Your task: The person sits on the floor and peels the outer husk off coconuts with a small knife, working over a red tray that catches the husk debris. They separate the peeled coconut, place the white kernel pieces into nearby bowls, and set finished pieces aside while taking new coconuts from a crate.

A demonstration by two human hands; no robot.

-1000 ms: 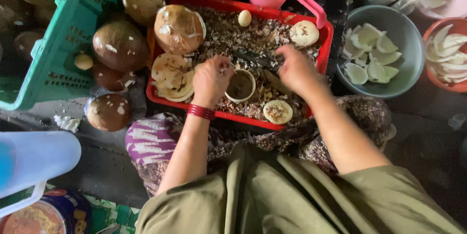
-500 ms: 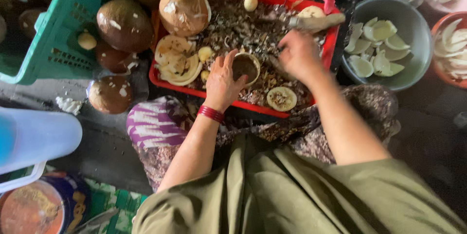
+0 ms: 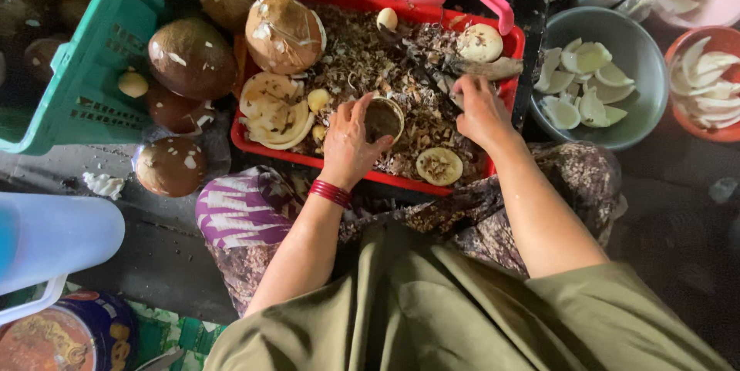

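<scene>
Now the left hand (image 3: 348,143) has its grip wrapped around a coconut shell piece (image 3: 383,119) over the red tray (image 3: 254,149), while the right hand (image 3: 479,109) clasps a knife (image 3: 484,69) just beside it.

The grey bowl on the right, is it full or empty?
Partly full. The grey bowl holds several white cut pieces lying along its bottom and left side, while bare grey wall shows on its upper right.

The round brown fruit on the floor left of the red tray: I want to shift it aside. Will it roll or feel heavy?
The round brown fruit is nearly ball-shaped, so a push would probably send it rolling across the dark floor. Its thick-looking husk suggests it is fairly heavy and stiff. The pale flakes stuck to its skin hint it may be damp and a little slippery.
</scene>
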